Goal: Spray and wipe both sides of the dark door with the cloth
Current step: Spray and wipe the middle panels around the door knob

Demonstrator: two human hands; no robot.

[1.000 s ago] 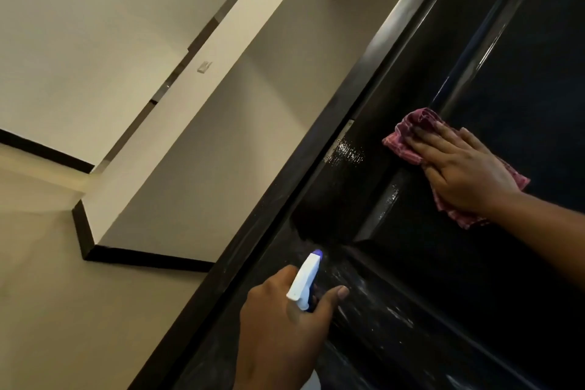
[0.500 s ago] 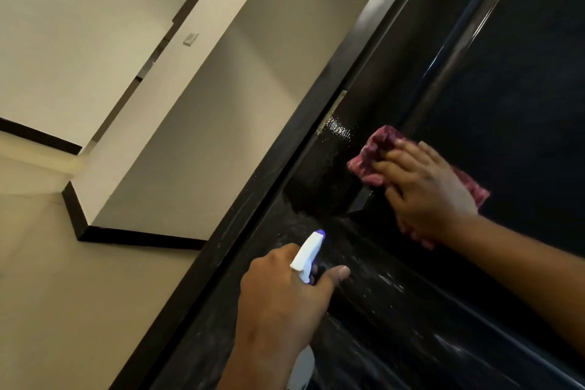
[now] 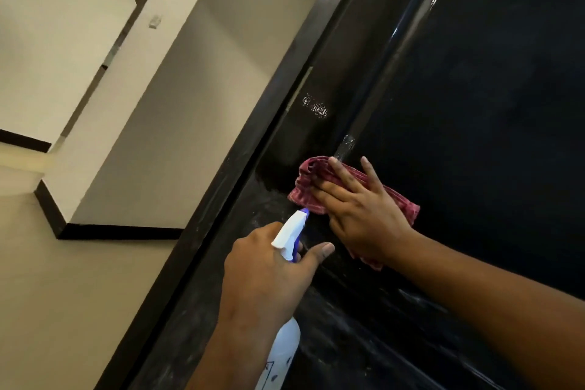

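Observation:
The dark glossy door [image 3: 474,104] fills the right half of the view, with wet specks and smears on its lower panel. My right hand [image 3: 364,212] presses a crumpled maroon cloth [image 3: 308,179] flat against the door, fingers straight and spread. My left hand [image 3: 269,269] grips the neck of a white spray bottle [image 3: 289,233] with a purple nozzle tip. The nozzle points at the door just below the cloth. The bottle's body [image 3: 283,345] shows under my wrist.
The black door frame [image 3: 221,196] runs diagonally left of the door. Beyond it are cream walls [image 3: 177,123] with black skirting [image 3: 120,231] and a beige floor [image 3: 63,294].
My right hand has slid the cloth down the door toward the spray nozzle. The left hand with the bottle has stayed about where it was.

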